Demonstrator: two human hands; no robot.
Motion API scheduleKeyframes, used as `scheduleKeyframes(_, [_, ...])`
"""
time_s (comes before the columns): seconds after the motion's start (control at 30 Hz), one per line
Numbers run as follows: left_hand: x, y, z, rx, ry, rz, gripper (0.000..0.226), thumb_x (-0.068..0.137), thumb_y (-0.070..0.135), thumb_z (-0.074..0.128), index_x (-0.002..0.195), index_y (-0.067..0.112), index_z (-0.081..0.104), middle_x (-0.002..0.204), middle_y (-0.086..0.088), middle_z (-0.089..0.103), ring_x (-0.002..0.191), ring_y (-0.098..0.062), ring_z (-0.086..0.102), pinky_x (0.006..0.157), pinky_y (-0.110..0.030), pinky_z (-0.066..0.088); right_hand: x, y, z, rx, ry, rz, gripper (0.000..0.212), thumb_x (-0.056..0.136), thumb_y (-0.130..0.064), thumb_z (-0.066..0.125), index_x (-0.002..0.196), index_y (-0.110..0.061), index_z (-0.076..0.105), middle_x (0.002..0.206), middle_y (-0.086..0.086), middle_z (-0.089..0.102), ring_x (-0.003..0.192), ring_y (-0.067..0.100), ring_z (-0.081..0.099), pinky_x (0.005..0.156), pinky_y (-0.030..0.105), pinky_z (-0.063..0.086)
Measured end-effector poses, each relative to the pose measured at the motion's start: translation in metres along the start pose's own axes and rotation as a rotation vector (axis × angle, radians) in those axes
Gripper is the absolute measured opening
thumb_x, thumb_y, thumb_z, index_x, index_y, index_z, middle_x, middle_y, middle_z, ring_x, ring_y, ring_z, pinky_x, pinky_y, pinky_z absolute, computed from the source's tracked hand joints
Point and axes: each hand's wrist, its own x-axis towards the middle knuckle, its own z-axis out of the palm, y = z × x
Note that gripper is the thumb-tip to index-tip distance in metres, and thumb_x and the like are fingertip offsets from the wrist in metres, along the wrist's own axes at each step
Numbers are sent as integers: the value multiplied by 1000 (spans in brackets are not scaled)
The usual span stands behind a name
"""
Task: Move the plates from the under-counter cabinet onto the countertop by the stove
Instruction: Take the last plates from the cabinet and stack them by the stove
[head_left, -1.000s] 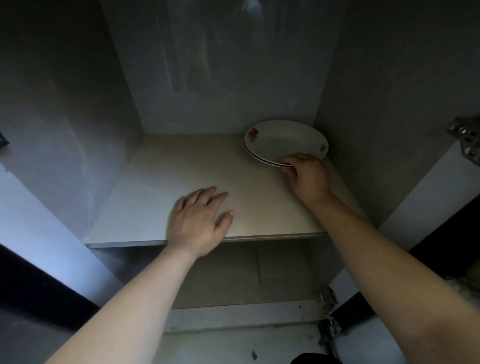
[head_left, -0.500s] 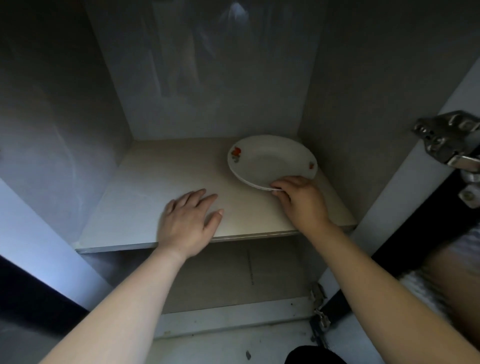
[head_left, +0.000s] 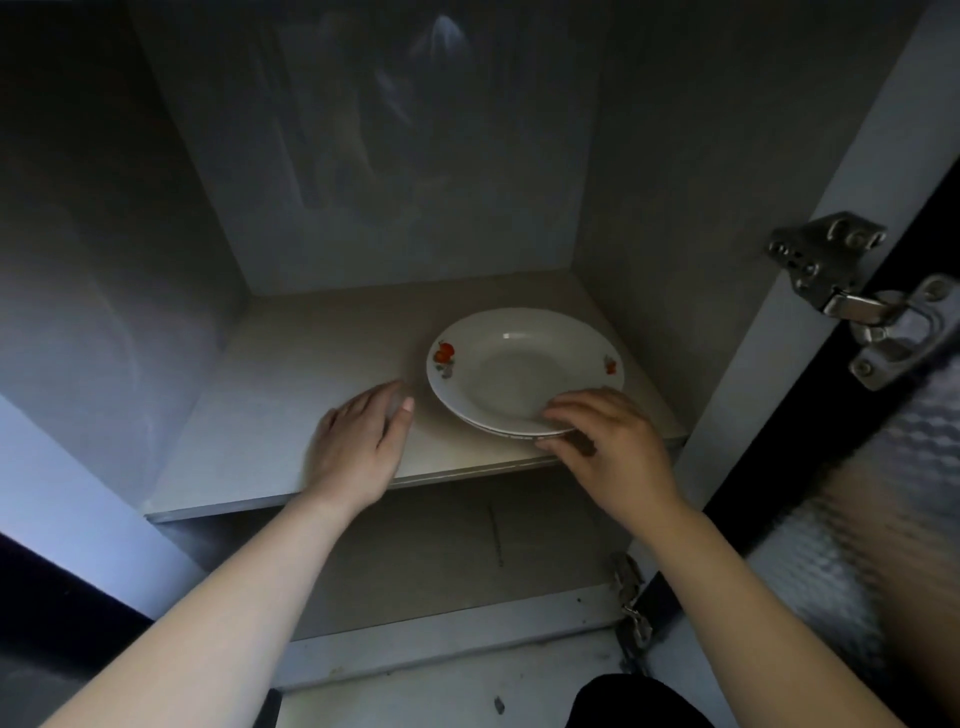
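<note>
Shelf (head_left: 291, 374) of the cabinet (head_left: 156, 208) bears the left hand (head_left: 358, 447) at its front, palm down, fingers straight, holding nothing, just beside the plates (head_left: 519, 364). Two round plates, stacked flat with hollows upward and no long axis, sit on the shelf's right half near its front edge. The right hand (head_left: 608, 441) pinches their near rim, and two metal hinges (head_left: 831, 270) show on the right frame.

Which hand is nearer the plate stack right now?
Right. The right hand pinches the near rim of the plates, fingers on top. The left hand is open over the shelf, left of the plates, not touching them.
</note>
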Motion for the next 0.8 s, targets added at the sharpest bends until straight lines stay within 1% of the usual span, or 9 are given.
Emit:
scheduleKeyframes(0.13, [11,11,1,-322,53,-92,52,95,47,34,140,21,37,144,-2,42,132,-20,39,107,-33,30,1,2,2,-6,-33,-20,23,65,-9,82,87,-9,73,89,4,72,81,23,66,83,43,50])
scheduleKeyframes(0.27, [26,40,5,-597,36,-190,49,91,36,52,136,19,40,135,-3,52,123,-20,49,104,-38,39,2,4,1,4,-42,-41,26,65,-3,82,88,-11,73,89,1,72,80,21,66,83,37,48])
scheduleKeyframes(0.3, [29,48,7,-677,29,-200,44,91,30,55,132,19,44,128,-2,56,118,-20,52,100,-34,42,2,5,1,13,-44,-40,25,65,-3,81,88,-11,73,89,1,72,81,21,66,82,36,48])
scheduleKeyframes(0.33, [31,54,9,-729,32,-202,39,91,24,56,128,19,47,121,0,59,113,-18,55,93,-26,45,2,5,0,22,-44,-35,25,66,-4,81,88,-11,73,89,1,72,81,21,66,81,35,48])
scheduleKeyframes(0.37, [32,59,10,-744,41,-203,38,89,18,57,126,19,48,114,3,60,108,-15,57,85,-15,45,1,6,-1,31,-43,-27,25,66,-4,81,88,-11,74,90,1,72,81,21,66,81,36,49])
scheduleKeyframes(0.4, [33,63,12,-743,51,-210,40,88,13,58,127,17,48,112,4,60,104,-13,56,79,-9,43,1,6,-1,40,-40,-17,25,66,-4,81,88,-11,74,90,1,72,81,21,66,81,36,49])
scheduleKeyframes(0.43, [34,66,12,-741,57,-225,43,87,10,58,128,15,47,112,3,60,103,-12,56,79,-9,42,1,6,-2,48,-39,-9,24,66,-4,81,88,-11,74,89,1,72,81,21,66,80,36,50])
scheduleKeyframes(0.57, [34,71,11,-774,61,-304,50,84,1,59,131,12,47,120,-4,61,109,-18,56,92,-25,43,-1,3,-2,64,-53,-1,22,68,-5,79,88,-11,73,89,1,72,82,19,65,82,34,48])
scheduleKeyframes(0.8, [17,70,3,-764,93,-340,52,82,0,62,130,14,46,119,-2,60,107,-16,56,87,-24,42,-7,-3,-2,83,-59,-9,23,66,-4,81,87,-12,73,89,1,71,82,19,64,86,34,46])
